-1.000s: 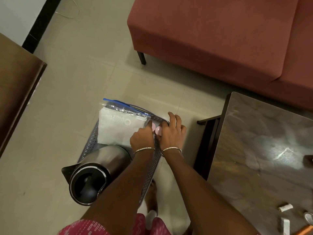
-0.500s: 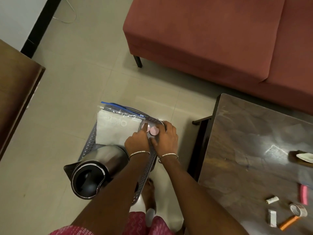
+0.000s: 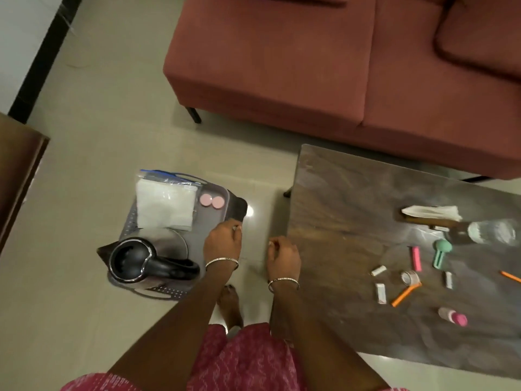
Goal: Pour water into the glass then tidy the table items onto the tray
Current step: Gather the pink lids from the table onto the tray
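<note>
1. Since half a second ago both hands have drawn back from the two pink discs [image 3: 212, 200]; these now lie uncovered, side by side and touching, in the far right part of the grey tray [image 3: 210, 235].
2. Left hand [image 3: 223, 240] sits over the tray's right edge, fingers curled loosely inward; grip holds nothing that can be made out, though something small and pale glints at the fingertips, too small to tell.
3. Right hand [image 3: 283, 253] hangs above the floor between tray and table [image 3: 338, 221], fingers loosely curled, grip empty. Thin bangle on each wrist.
4. Tray rests on the tiled floor left of the table. On it: a clear zip bag [image 3: 166, 203] with white contents at the far left, and a steel kettle [image 3: 135, 259] with black handle at the near end.
5. On the table, right side: a clear glass [image 3: 494, 232] lying near the far edge, white folded tissues [image 3: 431, 212], a mint-green tool [image 3: 441, 253], a pink stick [image 3: 416, 258], a tape roll [image 3: 409, 277], an orange pencil [image 3: 406, 294], and a small pink-capped bottle [image 3: 452, 316].
6. Red sofa [image 3: 310, 66] beyond the table.
</note>
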Tool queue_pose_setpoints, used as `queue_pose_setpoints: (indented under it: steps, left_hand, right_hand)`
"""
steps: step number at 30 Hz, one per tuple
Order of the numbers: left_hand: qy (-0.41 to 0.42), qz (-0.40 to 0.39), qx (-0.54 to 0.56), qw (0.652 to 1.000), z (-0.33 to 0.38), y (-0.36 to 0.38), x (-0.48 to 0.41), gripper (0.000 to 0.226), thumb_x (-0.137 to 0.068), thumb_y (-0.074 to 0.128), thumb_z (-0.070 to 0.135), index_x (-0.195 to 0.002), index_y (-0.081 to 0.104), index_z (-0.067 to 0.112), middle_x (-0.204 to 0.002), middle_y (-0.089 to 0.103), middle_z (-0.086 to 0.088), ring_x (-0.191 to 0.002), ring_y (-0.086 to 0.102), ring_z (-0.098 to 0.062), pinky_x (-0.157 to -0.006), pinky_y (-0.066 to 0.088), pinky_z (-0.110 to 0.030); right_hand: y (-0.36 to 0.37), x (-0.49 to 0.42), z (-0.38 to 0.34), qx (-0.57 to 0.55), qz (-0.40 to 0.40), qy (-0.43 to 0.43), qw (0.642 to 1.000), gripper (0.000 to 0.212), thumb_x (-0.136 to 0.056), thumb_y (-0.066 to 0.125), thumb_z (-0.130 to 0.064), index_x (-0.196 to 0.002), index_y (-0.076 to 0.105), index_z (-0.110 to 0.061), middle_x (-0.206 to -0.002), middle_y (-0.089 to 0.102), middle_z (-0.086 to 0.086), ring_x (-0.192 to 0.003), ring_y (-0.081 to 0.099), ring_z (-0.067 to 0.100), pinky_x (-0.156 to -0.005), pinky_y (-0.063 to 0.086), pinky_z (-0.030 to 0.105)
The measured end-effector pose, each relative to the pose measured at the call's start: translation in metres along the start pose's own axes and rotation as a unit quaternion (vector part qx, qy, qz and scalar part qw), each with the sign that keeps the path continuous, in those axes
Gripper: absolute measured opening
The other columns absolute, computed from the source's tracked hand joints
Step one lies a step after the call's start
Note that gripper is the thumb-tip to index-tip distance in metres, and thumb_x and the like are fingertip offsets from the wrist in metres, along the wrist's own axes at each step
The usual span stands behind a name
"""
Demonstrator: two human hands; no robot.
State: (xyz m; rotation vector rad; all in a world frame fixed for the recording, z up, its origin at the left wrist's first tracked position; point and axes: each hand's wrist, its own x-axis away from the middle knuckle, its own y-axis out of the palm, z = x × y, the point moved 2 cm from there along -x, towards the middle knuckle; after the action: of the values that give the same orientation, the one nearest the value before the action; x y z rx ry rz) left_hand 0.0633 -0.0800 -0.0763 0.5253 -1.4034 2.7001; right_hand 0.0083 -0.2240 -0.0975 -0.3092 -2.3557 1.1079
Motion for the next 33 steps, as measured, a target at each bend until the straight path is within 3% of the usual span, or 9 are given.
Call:
queue_pose_setpoints:
  steps: [4, 9, 15, 22, 26, 30, 33]
  left_hand:
    - [0.035, -0.024, -0.013, 0.999, 0.023, 0.028, 0.036, 0.017, -0.094, 0.055, 0.021, -0.098, 0.07, 0.017, -0.093, 0.071, -0.013, -0.084, 0.065, -0.034, -0.07, 0.051, -0.036]
    - [0.069, -0.024, -0.019, 0.997, 0.063, 0.071, 0.079, 0.014, -0.092, 0.058, 0.02, -0.094, 0.071, 0.015, -0.088, 0.071, -0.01, -0.082, 0.065, -0.03, -0.066, 0.046, -0.031]
    - [0.046, -0.039, -0.031, 0.998, 0.12, 0.138, 0.151, 0.015, -0.091, 0.06, 0.024, -0.095, 0.073, 0.017, -0.09, 0.072, -0.013, -0.082, 0.066, -0.035, -0.068, 0.049, -0.033]
    - [0.055, -0.091, -0.03, 0.994, 0.203, 0.227, 0.222, 0.016, -0.092, 0.058, 0.026, -0.098, 0.071, 0.019, -0.095, 0.072, -0.01, -0.088, 0.066, -0.034, -0.072, 0.05, -0.034]
    - [0.066, -0.128, -0.01, 0.99, 0.242, 0.263, 0.242, 0.015, -0.091, 0.059, 0.019, -0.099, 0.07, 0.012, -0.101, 0.068, -0.013, -0.094, 0.062, -0.035, -0.081, 0.051, -0.044]
    - [0.096, -0.115, -0.033, 0.988, 0.268, 0.28, 0.247, 0.012, -0.088, 0.062, 0.021, -0.095, 0.07, 0.016, -0.096, 0.068, -0.009, -0.092, 0.063, -0.031, -0.078, 0.05, -0.039]
    - [0.119, -0.133, -0.081, 0.981, 0.283, 0.294, 0.237, 0.018, -0.088, 0.063, 0.027, -0.101, 0.069, 0.017, -0.103, 0.068, -0.008, -0.098, 0.062, -0.03, -0.081, 0.048, -0.037]
  right_hand:
    - [-0.03, 0.013, 0.036, -0.026, 0.021, 0.04, 0.999, 0.012, -0.09, 0.058, -0.011, -0.094, 0.069, -0.01, -0.089, 0.07, 0.01, -0.088, 0.062, 0.031, -0.068, 0.035, 0.025]
    - [-0.065, 0.027, 0.096, -0.027, 0.024, 0.015, 0.999, 0.013, -0.089, 0.057, -0.011, -0.096, 0.068, -0.01, -0.092, 0.07, 0.01, -0.089, 0.063, 0.032, -0.073, 0.046, 0.033]
    - [-0.131, 0.046, 0.192, -0.025, 0.062, 0.022, 0.997, 0.009, -0.088, 0.061, -0.012, -0.092, 0.069, -0.012, -0.086, 0.071, 0.009, -0.084, 0.064, 0.031, -0.065, 0.041, 0.031]
    - [-0.226, 0.056, 0.33, -0.003, 0.084, 0.085, 0.993, 0.013, -0.09, 0.058, -0.017, -0.096, 0.068, -0.012, -0.085, 0.07, 0.014, -0.086, 0.062, 0.037, -0.067, 0.045, 0.038]
    - [-0.268, 0.059, 0.384, -0.012, 0.109, 0.125, 0.986, 0.012, -0.09, 0.059, -0.016, -0.095, 0.07, -0.013, -0.087, 0.072, 0.013, -0.087, 0.065, 0.037, -0.069, 0.046, 0.037]
    - [-0.291, 0.058, 0.417, -0.04, 0.153, 0.189, 0.969, 0.014, -0.09, 0.057, -0.017, -0.094, 0.07, -0.014, -0.085, 0.072, 0.014, -0.083, 0.065, 0.04, -0.066, 0.042, 0.032]
    - [-0.299, 0.053, 0.432, -0.072, 0.189, 0.213, 0.956, 0.029, -0.086, 0.046, -0.024, -0.095, 0.07, -0.009, -0.087, 0.071, 0.016, -0.084, 0.064, 0.04, -0.068, 0.041, 0.031]
